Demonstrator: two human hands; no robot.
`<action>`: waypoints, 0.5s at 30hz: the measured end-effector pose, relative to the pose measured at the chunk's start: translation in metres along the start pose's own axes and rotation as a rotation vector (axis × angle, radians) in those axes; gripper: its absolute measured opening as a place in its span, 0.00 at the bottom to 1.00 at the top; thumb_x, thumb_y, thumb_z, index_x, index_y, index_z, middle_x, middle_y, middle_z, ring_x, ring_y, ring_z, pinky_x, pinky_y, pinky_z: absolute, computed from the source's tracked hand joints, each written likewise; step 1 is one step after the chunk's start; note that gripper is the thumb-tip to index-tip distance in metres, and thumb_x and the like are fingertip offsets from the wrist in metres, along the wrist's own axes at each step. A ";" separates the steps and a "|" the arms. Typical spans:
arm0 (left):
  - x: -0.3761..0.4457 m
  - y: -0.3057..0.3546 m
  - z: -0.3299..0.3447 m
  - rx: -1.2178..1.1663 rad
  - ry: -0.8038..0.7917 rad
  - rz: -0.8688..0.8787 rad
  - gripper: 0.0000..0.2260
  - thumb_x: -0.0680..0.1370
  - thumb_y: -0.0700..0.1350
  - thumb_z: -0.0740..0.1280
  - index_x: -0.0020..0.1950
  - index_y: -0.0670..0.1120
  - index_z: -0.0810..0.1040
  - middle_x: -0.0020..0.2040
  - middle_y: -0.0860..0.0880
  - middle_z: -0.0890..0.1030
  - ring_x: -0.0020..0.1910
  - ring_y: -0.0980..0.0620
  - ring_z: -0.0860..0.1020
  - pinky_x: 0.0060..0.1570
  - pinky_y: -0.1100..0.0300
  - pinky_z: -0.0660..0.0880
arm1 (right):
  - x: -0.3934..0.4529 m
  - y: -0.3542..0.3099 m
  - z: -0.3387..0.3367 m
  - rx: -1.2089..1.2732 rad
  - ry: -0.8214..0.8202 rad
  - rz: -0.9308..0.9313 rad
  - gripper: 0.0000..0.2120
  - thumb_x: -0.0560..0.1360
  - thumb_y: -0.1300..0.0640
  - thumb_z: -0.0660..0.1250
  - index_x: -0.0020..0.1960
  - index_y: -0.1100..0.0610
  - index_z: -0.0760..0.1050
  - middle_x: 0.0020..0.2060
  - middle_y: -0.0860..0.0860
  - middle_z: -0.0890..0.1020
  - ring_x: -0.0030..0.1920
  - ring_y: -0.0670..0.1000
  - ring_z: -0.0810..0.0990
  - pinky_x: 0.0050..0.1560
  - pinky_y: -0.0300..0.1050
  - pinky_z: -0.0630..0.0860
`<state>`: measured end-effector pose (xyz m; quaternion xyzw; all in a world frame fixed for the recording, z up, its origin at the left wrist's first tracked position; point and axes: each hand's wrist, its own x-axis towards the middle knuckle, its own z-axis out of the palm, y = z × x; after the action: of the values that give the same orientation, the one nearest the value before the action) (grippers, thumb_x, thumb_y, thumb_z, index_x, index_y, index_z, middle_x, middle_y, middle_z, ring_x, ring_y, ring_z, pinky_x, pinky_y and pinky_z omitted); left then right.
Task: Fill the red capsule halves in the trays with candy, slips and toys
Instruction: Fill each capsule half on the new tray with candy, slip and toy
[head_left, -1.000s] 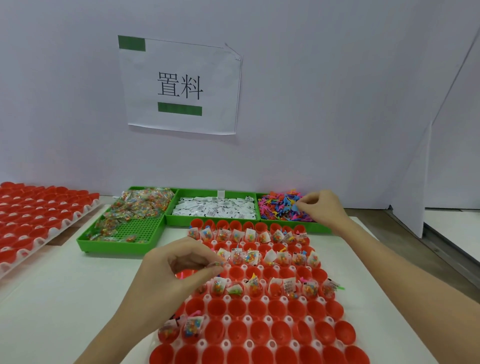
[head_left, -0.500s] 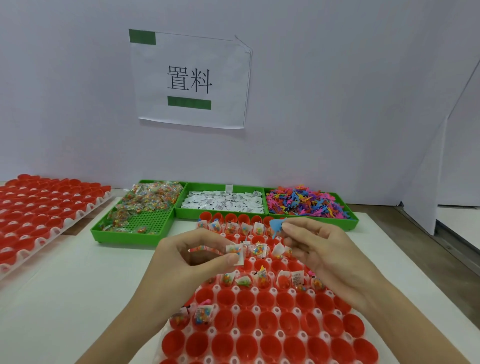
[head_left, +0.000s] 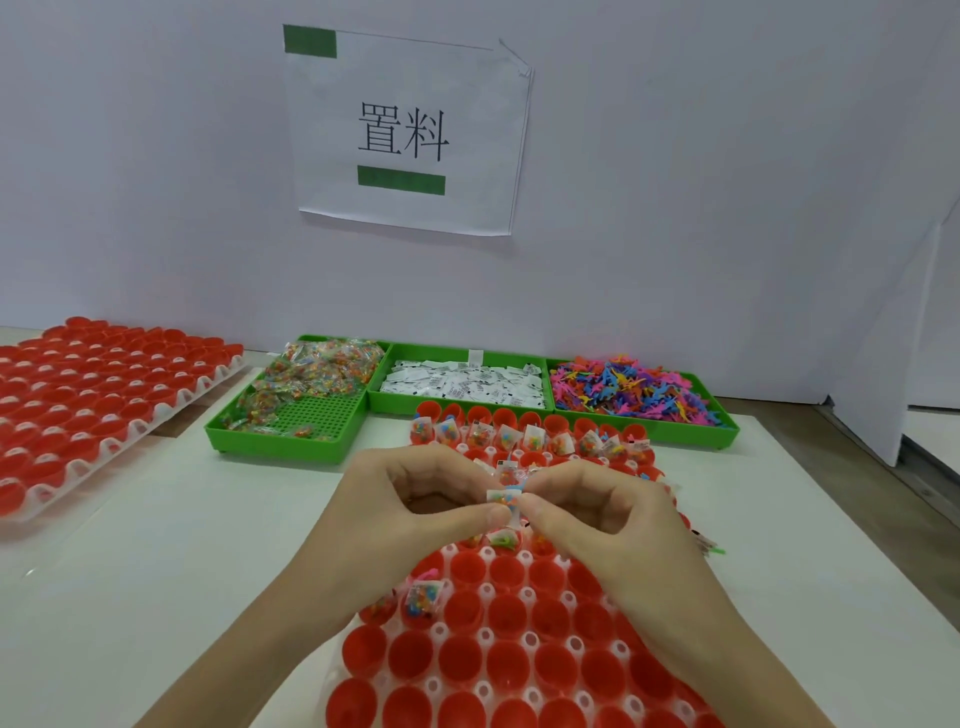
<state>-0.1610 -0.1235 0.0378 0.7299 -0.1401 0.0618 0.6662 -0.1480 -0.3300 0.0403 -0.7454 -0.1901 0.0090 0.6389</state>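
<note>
Both hands meet over the clear plastic tray of red capsule halves (head_left: 511, 670) on the white desk (head_left: 171, 566). Left hand (head_left: 410, 514) & right hand (head_left: 597, 512) are together, each pinching the same small clear candy packet w/ white slip (head_left: 505, 500) between thumb & forefinger — a bit of blue toy shows at its top edge. Far rows of halves are filled; near rows mostly bare. Behind: green tray of candy packets (head_left: 291, 421), green tray of white slips (head_left: 462, 387), green tray of coloured plastic toys (head_left: 631, 392). 2nd tray of red halves (head_left: 88, 395) sits at left.
</note>
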 end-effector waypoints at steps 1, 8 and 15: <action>0.000 0.000 0.000 0.010 -0.001 0.004 0.07 0.68 0.45 0.81 0.44 0.47 0.88 0.42 0.45 0.88 0.42 0.48 0.87 0.45 0.64 0.81 | 0.000 0.000 0.001 -0.014 -0.003 -0.011 0.03 0.75 0.54 0.75 0.47 0.49 0.86 0.44 0.49 0.88 0.46 0.47 0.86 0.48 0.35 0.79; 0.001 -0.001 -0.004 0.112 0.031 0.017 0.12 0.67 0.43 0.83 0.46 0.47 0.85 0.43 0.46 0.86 0.41 0.46 0.86 0.44 0.59 0.82 | -0.003 0.001 0.003 -0.070 -0.032 -0.083 0.05 0.73 0.48 0.74 0.48 0.45 0.86 0.43 0.47 0.88 0.45 0.45 0.86 0.46 0.32 0.79; -0.001 0.004 -0.014 0.211 -0.098 -0.014 0.07 0.71 0.42 0.81 0.46 0.47 0.87 0.43 0.47 0.87 0.43 0.49 0.87 0.46 0.61 0.82 | -0.004 0.011 0.003 -0.120 -0.005 -0.085 0.03 0.74 0.54 0.76 0.46 0.47 0.86 0.41 0.46 0.88 0.44 0.44 0.86 0.47 0.33 0.79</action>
<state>-0.1615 -0.1096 0.0432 0.7993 -0.1599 0.0357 0.5782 -0.1493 -0.3291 0.0284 -0.7734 -0.2234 -0.0278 0.5926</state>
